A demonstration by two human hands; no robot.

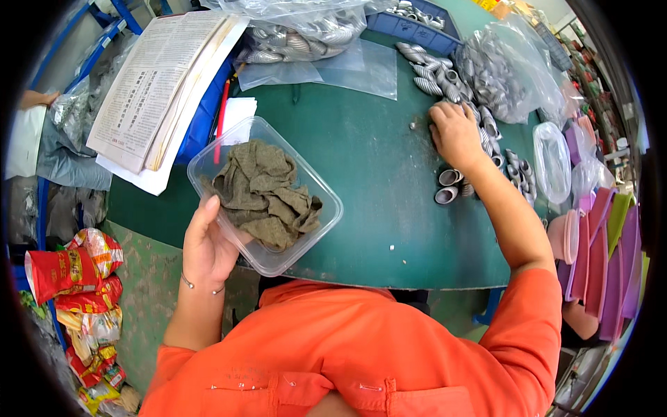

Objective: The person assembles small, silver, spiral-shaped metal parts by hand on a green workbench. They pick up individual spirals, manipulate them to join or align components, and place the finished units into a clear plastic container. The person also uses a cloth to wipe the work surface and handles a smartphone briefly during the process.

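Note:
Held by its near left side, a clear plastic box (pixel 326 201) is in my left hand (pixel 210 243), tilted over the table's front left edge. A crumpled grey-brown cloth (pixel 267 194) lies inside it. My right hand (pixel 458 135) rests on the table at the left edge of a pile of ribbed grey metal fittings (pixel 429 73), fingers curled down and close together. Whatever lies beneath those fingers is hidden. Two hollow fittings (pixel 448 186) stand just below my right wrist, their round openings showing. A small greyish lump (pixel 415 125) sits left of the fingers.
On the green table (pixel 368 236), a newspaper stack (pixel 163 90) leans at left beside a red pencil (pixel 222 115). Bags of fittings (pixel 299 38) and a blue bin (pixel 417 26) stand at the back. A clear lid-like tray (pixel 552 163) lies at right, near colourful strips (pixel 604 243).

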